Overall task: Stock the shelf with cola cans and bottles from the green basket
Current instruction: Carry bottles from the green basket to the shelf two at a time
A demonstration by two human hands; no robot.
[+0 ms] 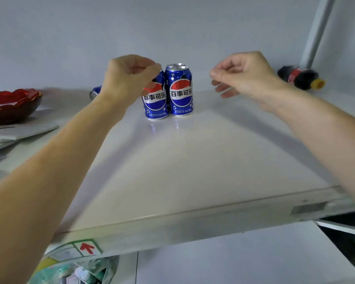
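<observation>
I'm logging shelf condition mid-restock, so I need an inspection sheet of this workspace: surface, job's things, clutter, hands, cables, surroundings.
Surface: white shelf, glossy, its front edge bearing a red arrow sticker.
Job's things: two blue cola cans upright side by side, left can and right can, with a third can top showing behind; one can lying on its side behind the left wrist; cola bottle lying down at the far right.
Clutter: red bowl on flat papers at the left.
Hands: left hand at the left can's top, grip unclear; right hand loosely curled, holding nothing.
Cables: nothing seen.
Surroundings: white back wall; grey upright post at right.
</observation>
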